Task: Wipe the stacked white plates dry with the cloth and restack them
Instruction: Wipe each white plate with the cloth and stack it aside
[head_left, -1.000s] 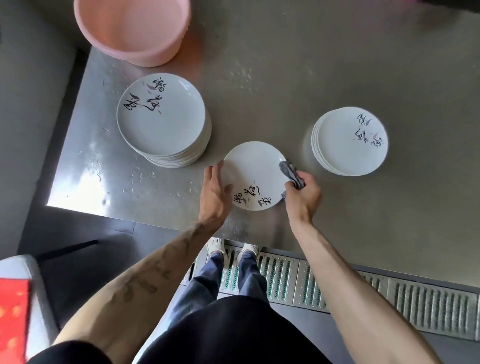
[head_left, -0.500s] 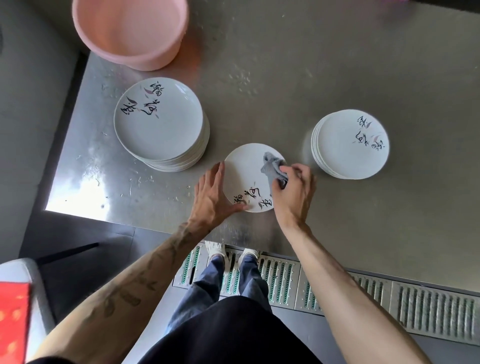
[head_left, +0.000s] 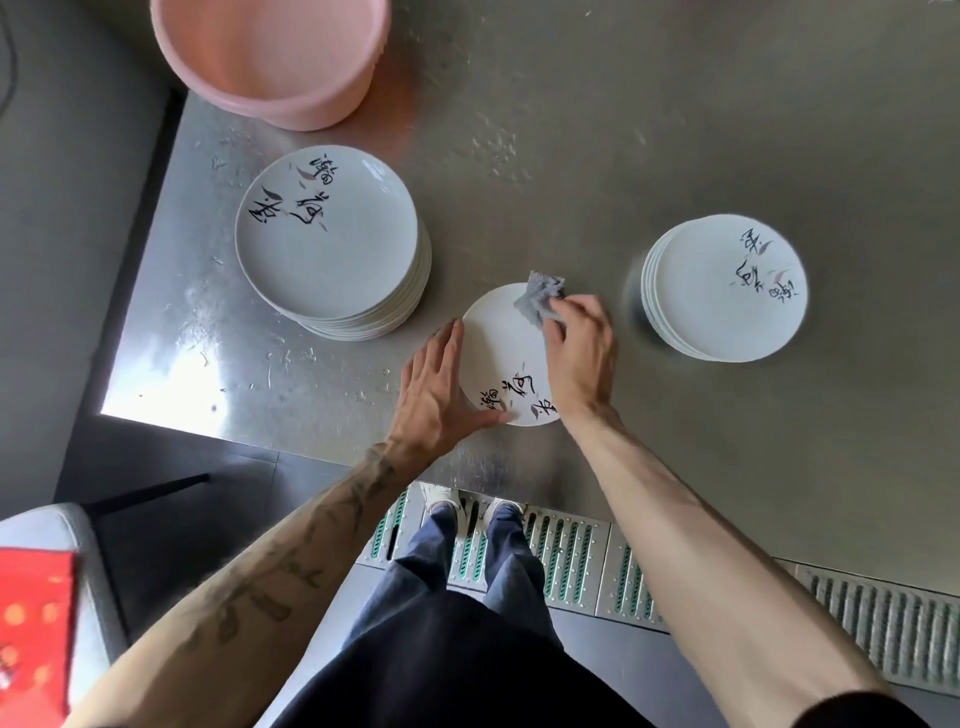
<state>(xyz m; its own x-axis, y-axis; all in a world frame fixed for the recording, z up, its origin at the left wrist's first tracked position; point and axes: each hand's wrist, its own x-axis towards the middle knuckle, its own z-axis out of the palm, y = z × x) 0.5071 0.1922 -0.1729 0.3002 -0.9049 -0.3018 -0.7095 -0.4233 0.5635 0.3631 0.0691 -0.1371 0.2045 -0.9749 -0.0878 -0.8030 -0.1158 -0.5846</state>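
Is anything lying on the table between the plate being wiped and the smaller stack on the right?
Nothing visible: only bare steel table separates the single white plate from the right-hand plate stack.

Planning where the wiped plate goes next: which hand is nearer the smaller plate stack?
Right. The right hand, holding the cloth, is beside the smaller stack with a gap. The left hand is across the single plate, farther away.
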